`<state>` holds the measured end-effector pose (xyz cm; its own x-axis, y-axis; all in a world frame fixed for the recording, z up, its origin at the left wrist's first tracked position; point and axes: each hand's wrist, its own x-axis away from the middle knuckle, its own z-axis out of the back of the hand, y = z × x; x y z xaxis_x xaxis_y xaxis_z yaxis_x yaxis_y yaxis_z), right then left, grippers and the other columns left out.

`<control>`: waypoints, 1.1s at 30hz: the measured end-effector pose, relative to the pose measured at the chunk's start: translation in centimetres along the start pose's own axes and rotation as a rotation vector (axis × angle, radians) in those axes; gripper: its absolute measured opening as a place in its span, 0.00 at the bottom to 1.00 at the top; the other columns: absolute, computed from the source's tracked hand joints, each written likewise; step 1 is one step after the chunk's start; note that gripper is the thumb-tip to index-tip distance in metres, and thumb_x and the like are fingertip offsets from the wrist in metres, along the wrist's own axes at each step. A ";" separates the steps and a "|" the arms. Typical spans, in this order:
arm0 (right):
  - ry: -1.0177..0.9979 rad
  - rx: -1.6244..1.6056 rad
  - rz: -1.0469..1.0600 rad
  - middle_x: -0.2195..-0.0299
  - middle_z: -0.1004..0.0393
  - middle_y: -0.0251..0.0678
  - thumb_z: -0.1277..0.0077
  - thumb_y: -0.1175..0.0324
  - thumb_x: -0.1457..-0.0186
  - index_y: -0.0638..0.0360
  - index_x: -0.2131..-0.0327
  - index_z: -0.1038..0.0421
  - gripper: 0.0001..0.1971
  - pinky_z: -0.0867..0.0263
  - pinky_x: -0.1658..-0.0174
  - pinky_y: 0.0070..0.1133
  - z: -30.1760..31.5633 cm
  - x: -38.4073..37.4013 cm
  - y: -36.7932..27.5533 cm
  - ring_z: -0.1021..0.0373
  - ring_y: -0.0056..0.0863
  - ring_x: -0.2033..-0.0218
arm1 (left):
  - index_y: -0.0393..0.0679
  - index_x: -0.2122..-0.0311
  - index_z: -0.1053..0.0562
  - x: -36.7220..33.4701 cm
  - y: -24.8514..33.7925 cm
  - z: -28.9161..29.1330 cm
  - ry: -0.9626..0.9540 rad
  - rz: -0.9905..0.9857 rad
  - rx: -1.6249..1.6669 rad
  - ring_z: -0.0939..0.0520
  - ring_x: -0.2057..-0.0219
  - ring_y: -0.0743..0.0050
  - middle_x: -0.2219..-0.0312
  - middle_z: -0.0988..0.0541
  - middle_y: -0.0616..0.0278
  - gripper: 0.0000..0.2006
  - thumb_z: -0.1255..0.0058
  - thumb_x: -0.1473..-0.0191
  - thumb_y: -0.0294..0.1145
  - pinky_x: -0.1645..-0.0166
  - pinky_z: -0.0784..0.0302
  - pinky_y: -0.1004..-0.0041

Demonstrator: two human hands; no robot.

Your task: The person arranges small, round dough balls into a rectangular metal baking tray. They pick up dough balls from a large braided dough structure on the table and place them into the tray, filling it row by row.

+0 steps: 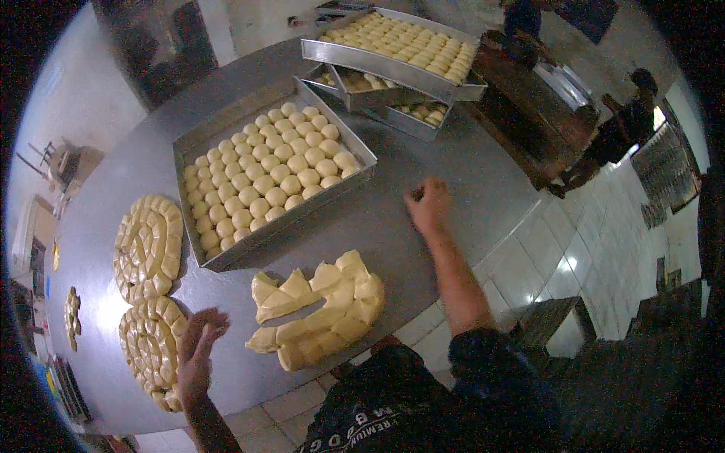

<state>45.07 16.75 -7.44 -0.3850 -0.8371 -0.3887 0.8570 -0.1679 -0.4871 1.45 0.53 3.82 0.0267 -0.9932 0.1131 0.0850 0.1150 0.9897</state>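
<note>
My left hand (pixel 199 351) hovers at the right edge of the nearer dough coil (pixel 153 343), its fingers bent and apart, with nothing seen in them. A second coil (pixel 148 245) of cut dough pieces lies just beyond. My right hand (pixel 431 208) is over the bare table right of the tray, its fingers curled in; a small dark spot shows between thumb and finger, and I cannot make out whether something is held. Between my forearms lies a glossy curved slab of dough (pixel 332 313), partly cut into pieces, with a gap along its inner side.
A square metal tray (pixel 283 219) full of round dough balls stands on the metal table (pixel 393 272). More trays (pixel 377 57) of dough balls are stacked at the far side. Small dough bits (pixel 72 317) lie far left. Another person (pixel 634 113) is at the far right, beyond a wooden trough (pixel 521 113).
</note>
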 end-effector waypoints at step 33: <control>-0.689 -1.177 0.320 0.54 0.39 0.41 0.46 0.64 0.60 0.63 0.53 0.41 0.29 0.41 0.49 0.35 9.5 -16.3 -8.5 0.39 0.35 0.53 | 0.51 0.54 0.33 -50.7 -3.1 -16.6 0.214 -0.269 -1.185 0.33 0.52 0.53 0.55 0.30 0.60 0.22 0.64 0.48 0.53 0.48 0.43 0.52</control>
<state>47.32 26.84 10.45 0.3076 -0.8975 -0.3162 -0.0442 0.3185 -0.9469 16.40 50.77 -6.43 0.0216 -0.9778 -0.2082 0.9604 -0.0376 0.2762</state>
